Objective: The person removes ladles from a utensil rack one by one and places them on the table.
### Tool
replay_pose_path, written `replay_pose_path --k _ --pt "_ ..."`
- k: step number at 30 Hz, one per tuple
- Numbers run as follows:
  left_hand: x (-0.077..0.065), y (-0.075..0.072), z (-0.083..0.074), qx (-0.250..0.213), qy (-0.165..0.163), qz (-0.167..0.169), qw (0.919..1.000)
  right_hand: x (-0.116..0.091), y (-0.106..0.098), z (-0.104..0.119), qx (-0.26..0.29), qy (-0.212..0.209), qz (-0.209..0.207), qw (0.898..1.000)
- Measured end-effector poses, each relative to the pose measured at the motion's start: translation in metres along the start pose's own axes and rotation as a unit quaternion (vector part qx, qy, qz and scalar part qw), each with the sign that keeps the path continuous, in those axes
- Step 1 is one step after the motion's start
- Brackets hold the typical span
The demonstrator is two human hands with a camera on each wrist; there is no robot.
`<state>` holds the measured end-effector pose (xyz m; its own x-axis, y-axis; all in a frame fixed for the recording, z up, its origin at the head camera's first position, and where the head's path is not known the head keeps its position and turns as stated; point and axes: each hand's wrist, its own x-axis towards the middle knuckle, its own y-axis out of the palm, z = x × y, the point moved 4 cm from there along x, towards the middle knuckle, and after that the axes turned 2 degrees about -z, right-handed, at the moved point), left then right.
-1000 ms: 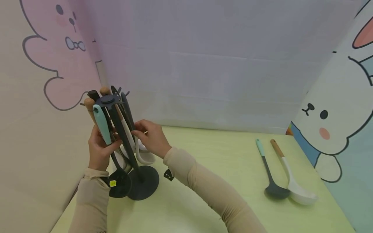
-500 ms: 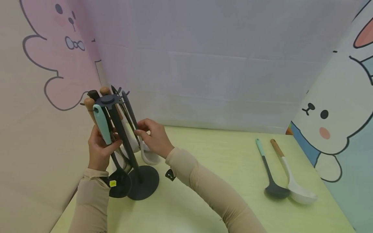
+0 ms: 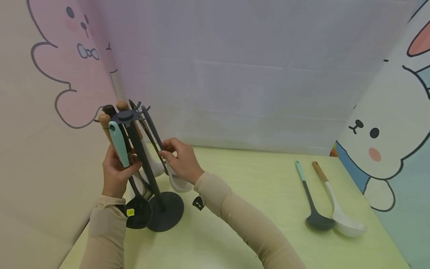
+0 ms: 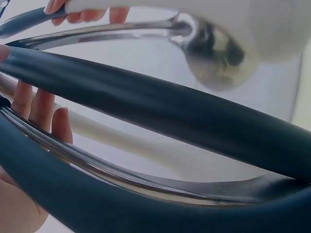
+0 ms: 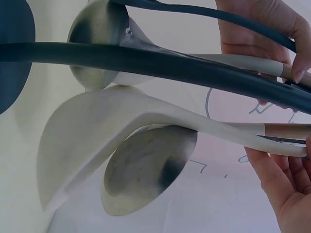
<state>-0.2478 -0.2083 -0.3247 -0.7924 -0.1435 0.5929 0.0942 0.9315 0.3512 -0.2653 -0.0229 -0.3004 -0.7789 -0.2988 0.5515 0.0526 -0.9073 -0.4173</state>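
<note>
The table (image 3: 248,179) bears the rack (image 3: 150,175), which stands upright on its round base (image 3: 171,213) and carries several hanging utensils. Well apart to the right of the rack, the teal-handled ladle (image 3: 315,218) and the wood-handled ladle (image 3: 347,224) lie side by side, bowls toward the person.

The ladle (image 3: 173,181) with the grey handle and white bowl is at the right side of the rack, and its slant is the relation that matters most here, I judge. Its long axis runs from the rack's top down and outward to the right, so the handle end sits close in and the bowl swings out away from the pole. It slopes the same way as the pole appears to, but is not hanging tight beside it.

The right hand (image 3: 184,160) is on the outer side of the rack and is the nearer one to this ladle: thumb and bent fingers pinch it where handle meets neck. The left hand (image 3: 117,173) is on the rack's other side, thumb against the pole and fingers curled behind; whether it also has hold of a hanging handle, I cannot tell.

A metal spoon (image 5: 148,177) is just beside the ladle at the rack. Smallest is the hook (image 3: 148,108) next to the handle's tip; whether they touch or are linked is too fine to tell.
</note>
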Motion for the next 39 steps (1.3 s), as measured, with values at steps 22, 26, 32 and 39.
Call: replay_pose_path --k 22,26,32,39 --pt "0.000 -0.001 0.005 0.022 -0.017 -0.016 0.9995 -0.001 -0.026 -0.017 0.090 0.044 -0.018 0.995" --pt "0.001 -0.003 0.006 0.013 -0.009 -0.018 0.9997 0.001 -0.036 -0.019 0.102 0.059 -0.036 0.992" --pt "0.002 -0.003 0.003 0.032 -0.017 -0.031 0.9989 -0.001 -0.059 -0.030 0.089 0.074 -0.055 0.992" --pt "0.003 -0.001 0.003 0.036 -0.021 -0.031 0.9986 -0.010 -0.098 -0.054 -0.004 0.082 -0.100 0.992"
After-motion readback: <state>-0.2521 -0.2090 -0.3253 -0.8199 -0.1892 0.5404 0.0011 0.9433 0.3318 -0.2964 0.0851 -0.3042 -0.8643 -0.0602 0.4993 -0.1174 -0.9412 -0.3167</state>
